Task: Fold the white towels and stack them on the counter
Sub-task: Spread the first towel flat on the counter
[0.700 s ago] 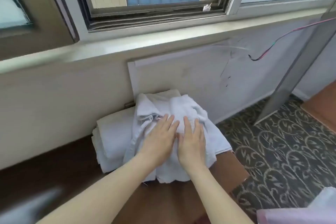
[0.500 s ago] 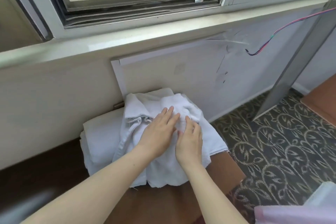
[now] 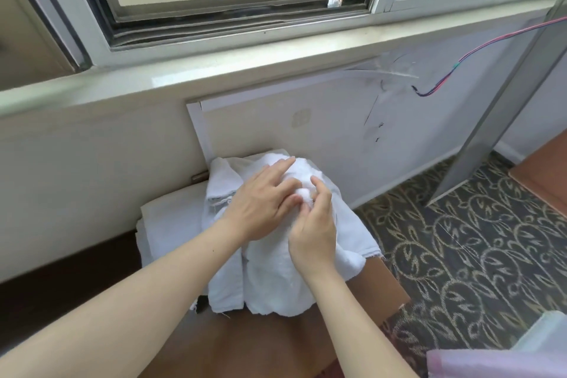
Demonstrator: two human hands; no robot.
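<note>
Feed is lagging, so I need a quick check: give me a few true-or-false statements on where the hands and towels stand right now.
1. The left hand lies with straight fingers on the top towel. True.
2. The right hand pinches a bit of that towel. True.
3. The towels lie on the carpet. False: they lie on the brown counter; the carpet is beside it.
4. A folded towel shows beneath the top one, on its left. True.
5. A red and blue wire lies across the towels. False: the wire hangs by the wall, apart from them.
</note>
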